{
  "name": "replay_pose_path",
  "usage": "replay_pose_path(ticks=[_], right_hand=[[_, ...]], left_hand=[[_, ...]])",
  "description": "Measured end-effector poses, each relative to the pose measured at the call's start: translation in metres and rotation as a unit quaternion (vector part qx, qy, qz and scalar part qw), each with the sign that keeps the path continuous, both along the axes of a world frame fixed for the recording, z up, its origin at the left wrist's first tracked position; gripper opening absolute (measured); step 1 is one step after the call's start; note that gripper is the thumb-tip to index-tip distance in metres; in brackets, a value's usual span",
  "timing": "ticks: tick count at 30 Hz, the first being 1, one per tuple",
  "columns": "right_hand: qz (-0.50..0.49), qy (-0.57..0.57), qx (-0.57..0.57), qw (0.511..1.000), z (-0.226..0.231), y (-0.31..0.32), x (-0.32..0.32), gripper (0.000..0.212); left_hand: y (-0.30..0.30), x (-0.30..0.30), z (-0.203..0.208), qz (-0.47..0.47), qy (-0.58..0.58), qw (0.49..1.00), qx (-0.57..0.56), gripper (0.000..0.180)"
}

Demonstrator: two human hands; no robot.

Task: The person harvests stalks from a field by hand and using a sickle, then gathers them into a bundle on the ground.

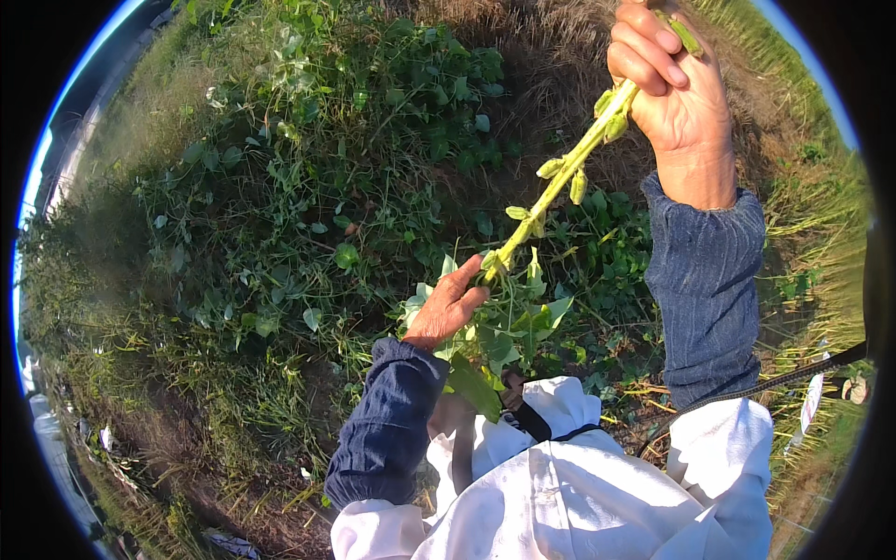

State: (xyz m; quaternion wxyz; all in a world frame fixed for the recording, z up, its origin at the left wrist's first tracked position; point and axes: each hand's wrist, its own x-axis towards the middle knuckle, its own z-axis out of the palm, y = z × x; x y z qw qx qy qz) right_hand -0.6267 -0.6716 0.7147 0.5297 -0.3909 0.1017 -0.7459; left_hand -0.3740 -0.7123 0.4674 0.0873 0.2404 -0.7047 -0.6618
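Observation:
A pale green sesame stalk (571,166) with several plump pods runs slantwise across the middle of the view. My right hand (679,89), raised at the upper right, has its fingers wrapped round the stalk's upper part. At the lower end my left hand (446,306) has thumb and index finger about the stalk; its other fingers are hidden. Green leaves (504,343) hang just below that hand, in front of my body. Whether they belong to the stalk or to a plant behind it, I cannot tell.
Dense leafy vines (345,187) cover the ground ahead and to the left. Dry brown straw (551,56) lies at the far side. Cut stalks (812,271) spread along the right. A dark strap (793,378) crosses at the lower right, beside my white clothing (579,495).

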Motion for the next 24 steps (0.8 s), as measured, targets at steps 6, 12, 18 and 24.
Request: replay_pose_path(ticks=[6, 12, 18, 24], right_hand=[[-0.113, -0.026, 0.067, 0.991, -0.033, -0.006, -0.084, 0.018], [-0.218, -0.006, 0.196, 0.956, -0.077, -0.002, -0.066, 0.028], [-0.277, -0.071, 0.276, 0.918, -0.125, 0.029, -0.084, 0.055], [-0.147, 0.154, 0.379, 0.901, -0.193, 0.054, 0.042, 0.050]], left_hand=[[0.006, -0.012, 0.027, 0.043, 0.031, 0.995, -0.083, 0.034], [0.008, 0.002, 0.006, 0.055, -0.013, 0.994, -0.092, 0.033], [0.011, -0.030, 0.025, 0.059, 0.003, 0.992, -0.112, 0.032], [0.006, -0.039, 0.044, 0.073, -0.019, 0.987, -0.143, 0.028]])
